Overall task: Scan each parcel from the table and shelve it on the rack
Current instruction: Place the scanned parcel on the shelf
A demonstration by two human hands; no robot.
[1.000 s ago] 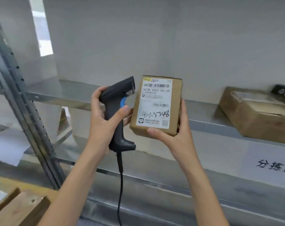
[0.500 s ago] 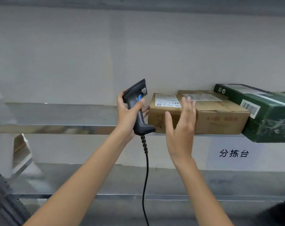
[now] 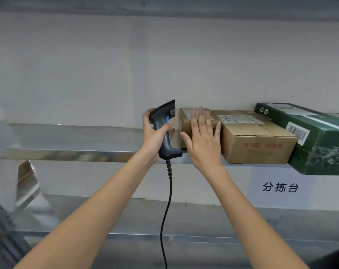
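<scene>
I see the small brown parcel [image 3: 186, 123], white label on top, on the rack shelf [image 3: 67, 154], touching a bigger carton [image 3: 257, 140]. Right hand [image 3: 203, 140] flat against it, fingers straight. Left hand [image 3: 155, 134] wrapped round the scanner [image 3: 165, 129].

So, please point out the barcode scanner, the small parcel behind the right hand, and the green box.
barcode scanner [image 3: 163, 121], head view, on its dark grip below the blue trigger.
small parcel [image 3: 185, 127], head view, on its brown front face.
green box [image 3: 317, 148], head view, on its green front face.
</scene>
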